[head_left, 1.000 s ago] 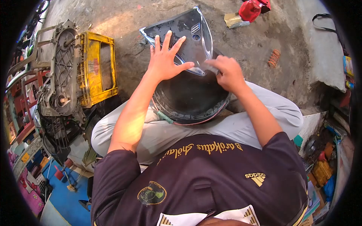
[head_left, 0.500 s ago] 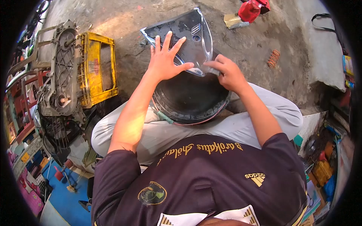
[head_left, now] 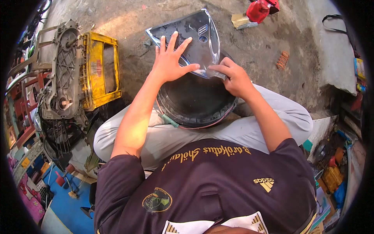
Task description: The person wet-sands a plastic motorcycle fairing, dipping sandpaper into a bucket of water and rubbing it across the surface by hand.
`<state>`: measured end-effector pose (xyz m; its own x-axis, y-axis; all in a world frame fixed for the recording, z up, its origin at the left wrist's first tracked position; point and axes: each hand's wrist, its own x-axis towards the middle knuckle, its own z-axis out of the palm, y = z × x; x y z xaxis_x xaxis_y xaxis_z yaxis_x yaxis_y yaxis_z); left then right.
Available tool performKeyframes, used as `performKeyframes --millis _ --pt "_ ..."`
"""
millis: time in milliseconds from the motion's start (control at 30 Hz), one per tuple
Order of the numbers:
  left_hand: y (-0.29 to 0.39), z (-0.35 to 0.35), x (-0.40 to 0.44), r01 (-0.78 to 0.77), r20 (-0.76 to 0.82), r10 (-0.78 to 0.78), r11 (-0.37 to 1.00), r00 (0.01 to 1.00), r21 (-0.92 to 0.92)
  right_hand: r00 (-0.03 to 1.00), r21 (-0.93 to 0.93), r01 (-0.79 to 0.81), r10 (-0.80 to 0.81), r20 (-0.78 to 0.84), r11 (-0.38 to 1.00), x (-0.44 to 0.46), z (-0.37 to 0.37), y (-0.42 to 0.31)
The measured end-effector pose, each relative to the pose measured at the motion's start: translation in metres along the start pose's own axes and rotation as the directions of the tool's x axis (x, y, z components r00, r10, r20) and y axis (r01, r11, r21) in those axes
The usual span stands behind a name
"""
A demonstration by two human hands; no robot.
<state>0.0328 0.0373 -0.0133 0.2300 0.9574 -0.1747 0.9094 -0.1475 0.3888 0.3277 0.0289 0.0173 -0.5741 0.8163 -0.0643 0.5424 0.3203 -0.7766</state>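
A dark, glossy panel (head_left: pixel 196 46) with shiny edges and wet patches rests across the far rim of a round black tub (head_left: pixel 194 99) between my legs. A small slotted mark and a round hole show near its right side. Flat on the panel, my left hand (head_left: pixel 169 64) is spread with its fingers apart. At the panel's near right corner, my right hand (head_left: pixel 233 76) is closed, pressing a small greyish, sheet-like piece (head_left: pixel 216 73) against the surface. Its fingers partly hide that piece, so its kind is unclear.
To the left, a yellow plastic crate (head_left: pixel 102 70) stands beside a metal engine casing (head_left: pixel 66 74). A copper-coloured coil spring (head_left: pixel 283 60) and a red object (head_left: pixel 260 11) lie on the concrete floor. Assorted tools and parts crowd both lower sides.
My right hand has shifted slightly left and down along the panel's near edge with the greyish piece. My left hand stays nearly in place.
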Motion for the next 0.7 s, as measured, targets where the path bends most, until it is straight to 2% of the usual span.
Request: performKeyframes --millis 167,267,367,433,500,567,667,700 --pt "0.002 -0.003 -0.002 -0.007 0.007 0.007 1.0 1.0 -0.008 0.996 -0.023 -0.033 0.031 -0.089 0.999 0.005 -0.005 0.015" --pt "0.001 -0.002 -0.002 -0.015 0.006 0.015 1.0 1.0 0.01 0.997 -0.05 0.072 -0.073 -0.022 0.996 -0.001 0.002 0.003" --pt "0.0 -0.002 0.0 -0.008 0.012 0.008 1.0 1.0 -0.029 0.994 -0.068 0.009 -0.017 -0.11 0.998 0.012 -0.007 0.022" --pt "0.0 0.0 -0.003 -0.011 0.007 0.011 1.0 1.0 -0.014 0.995 -0.05 -0.002 -0.004 -0.102 0.999 0.009 -0.007 0.016" --pt "0.001 -0.001 -0.001 -0.013 -0.011 0.013 1.0 1.0 0.003 0.993 -0.033 0.103 -0.105 -0.055 0.994 0.0 0.003 0.003" --pt "0.002 -0.001 -0.002 -0.012 -0.002 0.012 1.0 1.0 0.005 0.998 -0.073 0.054 -0.056 -0.017 0.996 0.003 0.0 -0.003" --pt "0.002 -0.003 -0.001 -0.004 0.007 0.004 1.0 1.0 -0.025 0.962 -0.307 0.11 -0.179 -0.206 0.945 0.012 -0.009 0.012" --pt "0.001 -0.002 -0.001 -0.005 0.008 0.005 1.0 1.0 -0.027 0.963 -0.308 0.108 -0.177 -0.205 0.945 0.01 -0.006 0.011"
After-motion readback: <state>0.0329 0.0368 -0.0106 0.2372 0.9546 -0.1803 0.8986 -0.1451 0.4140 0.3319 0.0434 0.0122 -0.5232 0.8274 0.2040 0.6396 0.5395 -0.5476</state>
